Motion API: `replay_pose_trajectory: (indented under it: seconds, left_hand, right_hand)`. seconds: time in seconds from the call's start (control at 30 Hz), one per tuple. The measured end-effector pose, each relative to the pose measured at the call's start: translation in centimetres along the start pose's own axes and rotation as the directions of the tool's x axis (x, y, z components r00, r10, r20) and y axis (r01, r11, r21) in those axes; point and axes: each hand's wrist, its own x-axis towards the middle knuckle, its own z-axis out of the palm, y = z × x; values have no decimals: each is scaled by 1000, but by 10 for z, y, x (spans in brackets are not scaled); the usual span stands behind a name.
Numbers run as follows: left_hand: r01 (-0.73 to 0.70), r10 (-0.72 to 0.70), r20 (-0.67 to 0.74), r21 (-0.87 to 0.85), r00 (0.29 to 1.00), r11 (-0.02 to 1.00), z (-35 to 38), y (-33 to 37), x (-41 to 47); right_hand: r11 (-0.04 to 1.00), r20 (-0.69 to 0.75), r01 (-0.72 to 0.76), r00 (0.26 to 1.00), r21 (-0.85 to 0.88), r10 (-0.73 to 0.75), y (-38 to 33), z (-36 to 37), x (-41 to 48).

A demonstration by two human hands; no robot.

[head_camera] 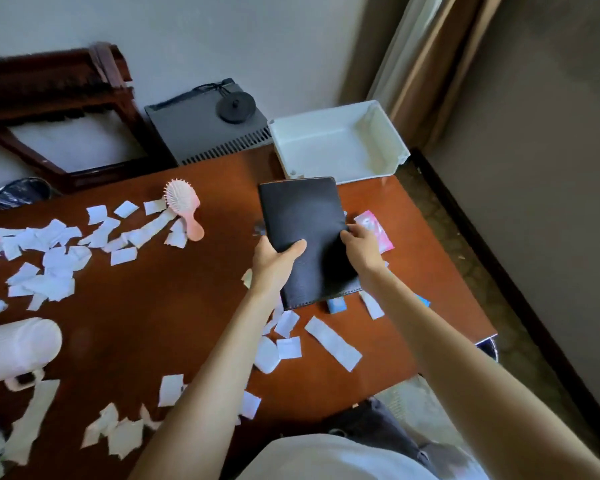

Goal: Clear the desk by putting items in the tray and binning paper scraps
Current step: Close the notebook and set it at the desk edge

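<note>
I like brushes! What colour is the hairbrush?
The hairbrush is pale pink, seen from the head camera.

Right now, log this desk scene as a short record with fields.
held item: black notebook, gripped by both hands
left hand: on the notebook's left edge, thumb on the cover
right hand: on the notebook's right edge
tray: white tray at the desk's far right, nothing visible inside
still on desk: pink hairbrush, pink packet, white ribbed container
paper scraps: scattered across the desk, mostly on the left
bin: waste bin beyond the desk's far left edge
</note>
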Motion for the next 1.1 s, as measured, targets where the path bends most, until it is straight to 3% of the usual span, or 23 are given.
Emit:
replay_pose_trajectory:
  seconds: [0.27, 0.5, 0.77, 1.1]
  left_hand:
    - [68, -82, 92, 148, 992, 987, 170, 30, 23]
    - [107, -165, 135, 360, 977, 927, 247, 37, 54]
    - [117, -213, 96, 587, 972, 801, 258, 34, 72]
    - [199, -263, 24, 588, 964, 784, 231, 32, 72]
  right_hand:
    - [989, -145, -136, 981, -53, 127, 46, -135, 95]
    - [978, -177, -188, 969, -86, 170, 64, -189, 151]
    - [976, -49, -184, 983, -119, 180, 72, -192, 172]
    - [954, 26, -15, 999, -299, 23, 80, -156, 152]
